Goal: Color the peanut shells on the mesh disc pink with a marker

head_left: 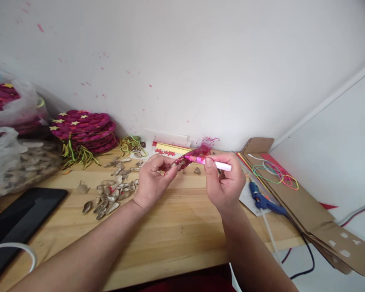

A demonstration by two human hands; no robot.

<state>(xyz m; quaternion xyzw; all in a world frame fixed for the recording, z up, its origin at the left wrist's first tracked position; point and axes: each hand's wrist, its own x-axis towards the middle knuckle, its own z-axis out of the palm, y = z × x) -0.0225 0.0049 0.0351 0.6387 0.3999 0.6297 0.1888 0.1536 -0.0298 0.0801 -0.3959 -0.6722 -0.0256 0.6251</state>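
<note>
While the left hand [154, 178] pinches a dark magenta, knobbly flat piece [187, 161] by its near edge, the right hand [225, 178] has a slim, white-handled brush [223, 166] gripped between thumb and fingers. Brush's magenta-smeared end is at the piece; contact or just over it, can't tell. Piece is up off the light wooden table [182, 243], between the hands, tilted almost edge-on to camera.

Containers: small clear plastic cup [206, 147] with magenta stains, behind the piece near the white wall [246, 81]. Pink inside, level not readable. Far left, translucent plastic bag [27, 107] holding round magenta pieces [1, 97], a yellow star visible on top. In front of it, clear plastic bag [4, 140] packed with brown shell halves [30, 162].

Outside the bags: stack of round magenta pieces with yellow stars [86, 132] beside them, loose brown shell halves [109, 196] scattered left of the left hand. Right side: blue glue gun [266, 201] with a white stick, next to long brown cardboard [307, 209]
</note>
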